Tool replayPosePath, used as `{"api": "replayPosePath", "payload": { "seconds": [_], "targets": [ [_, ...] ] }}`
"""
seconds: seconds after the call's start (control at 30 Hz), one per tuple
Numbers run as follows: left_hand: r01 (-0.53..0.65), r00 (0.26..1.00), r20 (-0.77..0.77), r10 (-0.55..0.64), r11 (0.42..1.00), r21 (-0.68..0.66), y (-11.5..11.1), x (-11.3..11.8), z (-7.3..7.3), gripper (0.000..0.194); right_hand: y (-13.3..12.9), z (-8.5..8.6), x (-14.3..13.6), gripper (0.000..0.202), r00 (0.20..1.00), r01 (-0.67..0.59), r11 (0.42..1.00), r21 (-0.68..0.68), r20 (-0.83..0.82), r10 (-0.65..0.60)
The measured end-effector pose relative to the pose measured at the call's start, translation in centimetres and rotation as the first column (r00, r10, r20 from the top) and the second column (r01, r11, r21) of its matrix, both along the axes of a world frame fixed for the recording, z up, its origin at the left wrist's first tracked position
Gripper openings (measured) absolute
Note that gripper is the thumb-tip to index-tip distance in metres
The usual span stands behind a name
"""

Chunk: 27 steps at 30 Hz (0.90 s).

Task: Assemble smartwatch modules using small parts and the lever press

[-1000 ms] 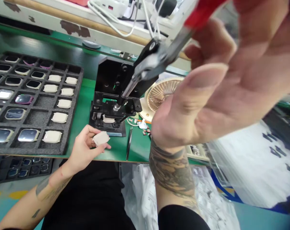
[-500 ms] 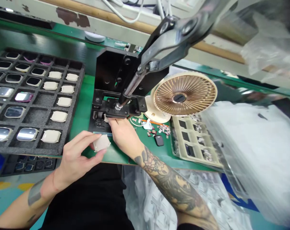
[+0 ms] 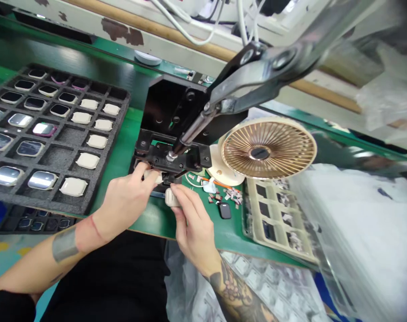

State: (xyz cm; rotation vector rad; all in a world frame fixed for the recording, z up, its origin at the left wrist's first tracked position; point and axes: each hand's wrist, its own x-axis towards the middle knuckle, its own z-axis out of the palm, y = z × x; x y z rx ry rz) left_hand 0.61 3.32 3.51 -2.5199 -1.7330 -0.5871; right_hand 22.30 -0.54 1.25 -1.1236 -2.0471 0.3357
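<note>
My left hand (image 3: 126,197) reaches under the front edge of the black lever press (image 3: 176,96). Its thumb and fingers grip a beige smartwatch case (image 3: 158,178), partly hidden by the fingers and the press plate. Just in front of the press, my right hand (image 3: 198,232) pinches a second beige smartwatch case (image 3: 171,197), tilted so that it shows edge-on. To the left lies a black foam tray (image 3: 114,129) with smartwatches in its pockets, beige cases in the right columns and dark-screened ones farther left.
A round fan (image 3: 268,150) tilts beside the press. Small parts (image 3: 233,195) and a black square piece (image 3: 224,210) lie on the green bench. Farther right stand a compartment box (image 3: 257,219) and stacked clear plastic trays (image 3: 364,223). The steel lever (image 3: 263,76) overhangs the bench.
My left hand has moved forward to the press with its watch case. The right hand has drawn back from under the plate and now shows a watch case. The camera view has shifted slightly.
</note>
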Motion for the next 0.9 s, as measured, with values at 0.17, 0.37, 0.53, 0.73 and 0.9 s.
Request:
{"api": "replayPosePath", "payload": {
  "seconds": [0.17, 0.37, 0.53, 0.73, 0.9],
  "targets": [
    [-0.025, 0.991, -0.133, 0.011, 0.994, -0.103, 1.7, 1.3, 0.3, 0.034, -0.2, -0.7, 0.8, 0.067, 1.000, -0.001, 1.000, -0.007, 0.002, 0.001],
    [0.039, 0.974, -0.209, -0.084, 0.976, -0.215, 0.9, 1.0, 1.1, 0.048, 0.2, -0.5, 1.3, 0.068, 0.999, -0.012, 0.998, 0.056, 0.034, 0.011],
    [0.059, 0.984, -0.142, -0.105, 0.955, -0.292, -0.3, 0.6, 1.4, 0.061, 0.9, 0.8, 0.8, 0.076, 0.995, -0.081, 0.970, 0.228, 0.078, 0.064],
    [0.409, 0.506, 0.862, -0.030, 0.888, -0.209, -3.5, -2.4, 1.0, 0.044, 2.0, 2.5, -2.0, 0.076, 0.957, -0.248, 0.878, 0.409, 0.242, 0.157],
    [0.180, 0.425, 0.897, 0.122, 0.960, -0.215, -3.4, -6.8, 1.6, 0.026, 4.8, 5.2, -3.3, 0.079, 0.949, -0.284, 0.827, 0.485, 0.263, 0.171]
  ]
}}
